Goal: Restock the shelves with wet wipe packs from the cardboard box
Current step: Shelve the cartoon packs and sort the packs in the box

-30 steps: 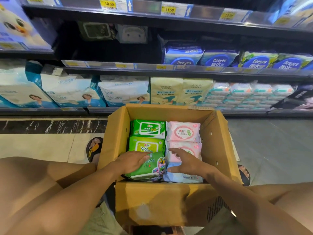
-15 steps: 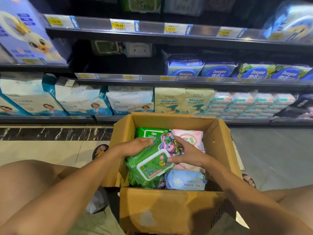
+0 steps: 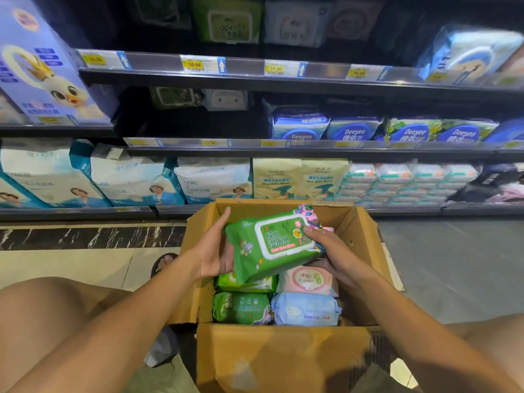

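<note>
Head view. Green wet wipe pack point(image 3: 272, 245) held tilted above open cardboard box point(image 3: 365, 242), lid side up, lifted off packs below. Left grip point(image 3: 215, 251) cupped round pack's left end, fingers hidden behind. Right grip point(image 3: 333, 248) clamped on right end, thumb on top. Below in box: green pack point(image 3: 241, 307), pink pack point(image 3: 307, 279), blue pack point(image 3: 306, 309), close against near wall. Ahead, shelves point(image 3: 255, 80) with price strips. Dark gap point(image 3: 187, 120) on middle tier, left of Deeyeo packs point(image 3: 354, 131). Grey floor point(image 3: 453, 265) right of box.
</note>
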A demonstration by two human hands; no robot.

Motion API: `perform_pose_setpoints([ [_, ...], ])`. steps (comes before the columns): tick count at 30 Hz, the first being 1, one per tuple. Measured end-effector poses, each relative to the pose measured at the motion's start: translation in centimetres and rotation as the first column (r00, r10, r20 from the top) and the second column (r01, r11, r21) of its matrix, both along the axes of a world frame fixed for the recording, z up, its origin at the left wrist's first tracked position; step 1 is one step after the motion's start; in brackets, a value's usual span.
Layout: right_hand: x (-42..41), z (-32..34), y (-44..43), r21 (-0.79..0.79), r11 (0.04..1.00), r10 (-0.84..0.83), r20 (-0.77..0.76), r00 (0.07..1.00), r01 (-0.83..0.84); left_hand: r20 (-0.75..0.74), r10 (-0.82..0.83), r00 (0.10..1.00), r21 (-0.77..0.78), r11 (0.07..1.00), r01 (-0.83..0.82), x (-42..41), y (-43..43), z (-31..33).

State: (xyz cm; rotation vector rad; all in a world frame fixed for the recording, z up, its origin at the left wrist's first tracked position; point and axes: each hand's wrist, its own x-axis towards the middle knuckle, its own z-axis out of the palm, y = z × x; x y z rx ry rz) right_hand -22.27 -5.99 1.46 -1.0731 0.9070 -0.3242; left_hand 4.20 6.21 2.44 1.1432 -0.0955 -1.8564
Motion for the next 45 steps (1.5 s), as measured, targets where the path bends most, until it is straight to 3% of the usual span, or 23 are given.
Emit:
perform_pose_setpoints([
  [2,0.2,-0.6,-0.3,0.037,0.996,-0.087,0.006,0.996,0.087,-0.017,0.047,0.999,-0.030,0.998,-0.048,-1.3,0.1,0.7],
  [6,0.5,-2.0,0.1,0.055,0.981,-0.186,-0.038,0.982,0.188,0.274,0.006,0.962,-0.074,0.997,0.015,-3.5,0.2,1.6],
  [9,1.0,-2.1,1.0,0.051,0.981,-0.188,-0.024,0.982,0.189,0.352,0.034,0.936,-0.093,0.996,-0.001,-3.8,0.2,1.7],
  [15,1.4,-1.4,1.4,0.037,0.993,-0.116,0.015,0.993,0.116,0.471,0.012,0.882,-0.136,0.989,0.059,-2.6,-0.5,3.6],
  [18,0.4,-1.1,1.3,-0.067,0.993,0.090,-0.034,0.995,-0.092,0.605,-0.015,0.796,-0.158,0.978,0.138,-1.1,-0.7,4.7],
  [21,-1.2,-2.2,1.4,-0.170,0.919,0.288,-0.331,0.899,-0.357,0.675,-0.009,0.738,-0.192,0.963,0.187,0.9,-0.7,6.4],
  [22,-1.9,-3.0,1.5,-0.177,0.878,0.327,-0.459,0.826,-0.445,0.703,0.002,0.712,-0.190,0.964,0.185,1.7,-0.6,6.7],
  [24,-3.2,-5.2,1.7,-0.143,0.740,0.395,-0.698,0.597,-0.657,0.746,0.024,0.666,-0.178,0.970,0.164,3.6,-0.4,6.5],
  [26,-4.4,-7.1,2.2,-0.087,0.613,0.429,-0.798,0.423,-0.786,0.781,0.058,0.622,-0.170,0.978,0.122,4.9,-0.1,6.0],
  [27,-4.9,-8.0,2.5,-0.069,0.594,0.434,-0.811,0.392,-0.802,0.790,0.070,0.609,-0.168,0.980,0.105,5.5,0.0,5.7],
  [30,-5.0,-9.5,3.5,-0.052,0.594,0.424,-0.828,0.368,-0.803,0.807,0.072,0.586,-0.158,0.983,0.096,6.6,-0.2,5.2],
  [36,-4.5,-11.9,4.4,-0.144,0.607,0.339,-0.843,0.418,-0.781,0.789,0.123,0.602,-0.202,0.977,0.065,7.5,-1.5,4.4],
  [45,-3.9,-12.8,3.2,-0.145,0.597,0.293,-0.877,0.382,-0.789,0.811,0.146,0.566,-0.201,0.979,0.036,7.9,-2.7,4.0],
])
